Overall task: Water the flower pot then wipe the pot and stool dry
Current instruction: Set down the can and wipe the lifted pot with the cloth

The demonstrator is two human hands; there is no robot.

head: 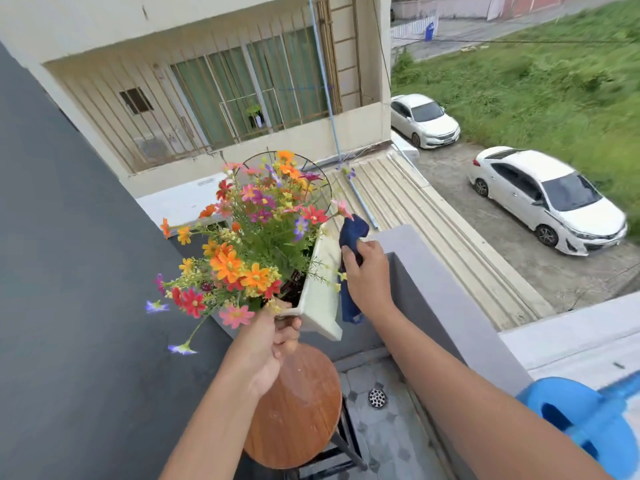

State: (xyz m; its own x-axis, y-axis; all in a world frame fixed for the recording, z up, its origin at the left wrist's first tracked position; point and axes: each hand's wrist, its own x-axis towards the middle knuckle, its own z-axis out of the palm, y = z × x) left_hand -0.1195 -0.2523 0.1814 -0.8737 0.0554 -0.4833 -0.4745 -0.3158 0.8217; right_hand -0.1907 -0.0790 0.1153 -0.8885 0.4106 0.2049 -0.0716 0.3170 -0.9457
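A white rectangular flower pot (320, 292) full of orange, red and pink flowers (249, 244) is lifted above the stool and tilted. My left hand (277, 344) grips the pot's near end from below. My right hand (369, 271) presses a dark blue cloth (351, 237) against the pot's right side wall; part of the cloth hangs below the hand. The round wooden stool (301, 410) stands beneath, its top bare with wet marks on it.
A blue watering can (581, 417) sits on the grey balcony ledge (433, 271) at the lower right. A dark wall runs along the left. A floor drain (377, 398) lies in the tiled floor beside the stool. Parked cars are far below.
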